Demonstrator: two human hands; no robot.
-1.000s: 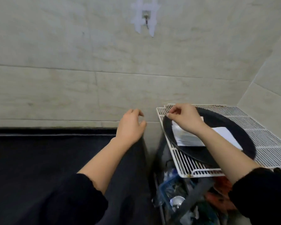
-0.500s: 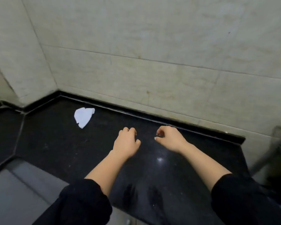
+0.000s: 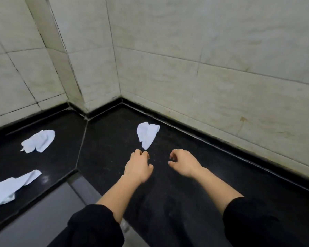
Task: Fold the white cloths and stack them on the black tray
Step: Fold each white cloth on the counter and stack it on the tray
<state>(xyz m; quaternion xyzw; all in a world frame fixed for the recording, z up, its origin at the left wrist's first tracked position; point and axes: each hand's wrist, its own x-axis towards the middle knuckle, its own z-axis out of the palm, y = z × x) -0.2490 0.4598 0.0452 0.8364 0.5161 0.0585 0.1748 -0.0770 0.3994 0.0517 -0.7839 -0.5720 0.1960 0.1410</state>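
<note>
The left hand point(image 3: 138, 166) has its fingers point(image 3: 145, 155) loosely bent, and the near corner of a crumpled white cloth point(image 3: 147, 135) lies right at their tips, though I cannot tell if they touch it. The right hand point(image 3: 184, 164) is just beside them, its fingers point(image 3: 173, 155) curled a bit with nothing in them, and that cloth is a little past them and to their left. Two more white cloths point(image 3: 38, 143) lie on the black counter point(image 3: 105, 139), far off to the left of the left fingers.

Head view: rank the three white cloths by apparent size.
1. Crumpled white cloth at lower left, cropped, nearest camera.
2. Crumpled white cloth at mid-left.
3. Pointed white cloth near wall; close to second, farther away, unsure.
</note>
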